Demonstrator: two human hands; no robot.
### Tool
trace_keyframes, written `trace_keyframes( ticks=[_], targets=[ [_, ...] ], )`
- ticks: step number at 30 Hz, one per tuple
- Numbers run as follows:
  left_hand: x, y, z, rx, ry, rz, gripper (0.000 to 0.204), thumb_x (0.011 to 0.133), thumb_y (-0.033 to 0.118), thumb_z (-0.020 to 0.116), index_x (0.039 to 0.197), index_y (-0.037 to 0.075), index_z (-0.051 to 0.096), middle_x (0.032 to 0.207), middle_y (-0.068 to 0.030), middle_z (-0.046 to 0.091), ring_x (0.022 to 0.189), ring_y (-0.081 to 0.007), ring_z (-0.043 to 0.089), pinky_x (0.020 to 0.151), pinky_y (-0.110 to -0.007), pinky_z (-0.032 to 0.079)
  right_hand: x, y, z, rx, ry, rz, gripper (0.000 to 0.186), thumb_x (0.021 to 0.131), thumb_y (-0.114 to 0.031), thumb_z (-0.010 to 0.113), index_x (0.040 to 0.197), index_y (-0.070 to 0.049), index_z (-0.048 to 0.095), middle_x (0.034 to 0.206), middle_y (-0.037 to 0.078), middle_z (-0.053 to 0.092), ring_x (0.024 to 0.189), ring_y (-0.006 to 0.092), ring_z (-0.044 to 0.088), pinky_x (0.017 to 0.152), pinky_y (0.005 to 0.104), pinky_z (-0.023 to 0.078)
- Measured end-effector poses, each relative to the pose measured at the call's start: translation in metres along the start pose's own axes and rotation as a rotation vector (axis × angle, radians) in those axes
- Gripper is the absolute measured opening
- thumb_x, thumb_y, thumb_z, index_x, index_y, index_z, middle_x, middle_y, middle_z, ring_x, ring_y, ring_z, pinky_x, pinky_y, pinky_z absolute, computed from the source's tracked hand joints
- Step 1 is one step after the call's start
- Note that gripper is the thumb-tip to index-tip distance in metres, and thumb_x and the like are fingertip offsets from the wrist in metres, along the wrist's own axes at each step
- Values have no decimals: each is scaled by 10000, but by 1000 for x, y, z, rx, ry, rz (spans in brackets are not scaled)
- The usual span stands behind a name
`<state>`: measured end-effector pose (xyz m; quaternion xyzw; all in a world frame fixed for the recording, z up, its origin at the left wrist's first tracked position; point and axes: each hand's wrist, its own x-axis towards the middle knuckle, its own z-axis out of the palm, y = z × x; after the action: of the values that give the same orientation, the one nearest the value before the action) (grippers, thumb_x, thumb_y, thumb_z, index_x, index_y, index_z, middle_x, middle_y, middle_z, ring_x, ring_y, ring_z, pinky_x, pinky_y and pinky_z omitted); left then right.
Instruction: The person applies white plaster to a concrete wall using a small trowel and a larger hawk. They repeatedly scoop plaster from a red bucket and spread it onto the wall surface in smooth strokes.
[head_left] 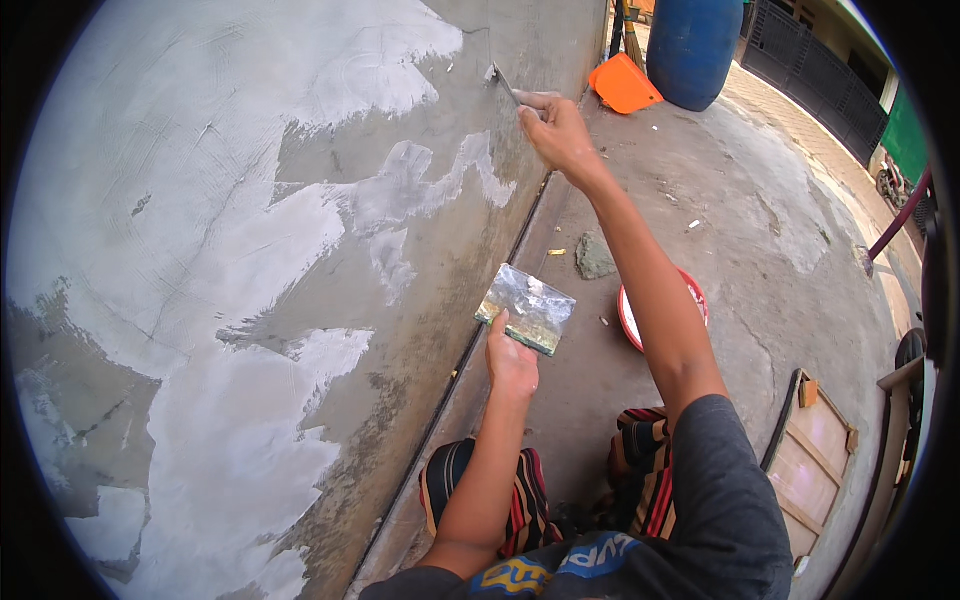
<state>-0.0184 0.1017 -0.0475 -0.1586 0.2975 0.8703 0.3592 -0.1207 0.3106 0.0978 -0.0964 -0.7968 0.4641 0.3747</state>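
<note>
My right hand (pixel 560 132) reaches far forward, its fingers closed on a thin putty knife (pixel 506 84). The blade's tip is at the grey wall (pixel 400 150), beside a hairline crack. Broad uneven patches of white putty (pixel 250 400) cover much of that wall on my left. Lower down, my left hand (pixel 513 362) grips a small rectangular board (pixel 527 305) by its near edge. White putty is smeared over the board's face, and its lower edge looks greenish and worn. Beneath my right forearm, a red-rimmed tub (pixel 630 322) with white material inside is partly hidden.
A rough grey-green stone (pixel 595 257) and small scraps lie on the concrete floor (pixel 740 300). Beyond my right hand are an orange dustpan (pixel 625 84) and a blue barrel (pixel 692 50). A wood-framed panel (pixel 815 445) lies at the lower right.
</note>
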Motion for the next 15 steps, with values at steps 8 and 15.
trace_keyframes(
  ticks=[8,15],
  targets=[
    [-5,5,-6,-23,0,20,479,954,273,476,1364,36,405,1373,-110,488,1253,-271,477,1074,-433,347,-21,-2,-16,-133,-93,-188,311,920,-122,580,1202,4,616,792,7,577,650,69,498,599,233,423],
    [-4,5,-5,6,-24,20,463,966,271,447,1355,21,410,1364,-118,495,1248,-273,484,1064,-433,360,-12,9,20,-162,169,-260,359,900,-124,597,1220,36,602,1078,139,576,714,141,570,656,307,470]
  ],
)
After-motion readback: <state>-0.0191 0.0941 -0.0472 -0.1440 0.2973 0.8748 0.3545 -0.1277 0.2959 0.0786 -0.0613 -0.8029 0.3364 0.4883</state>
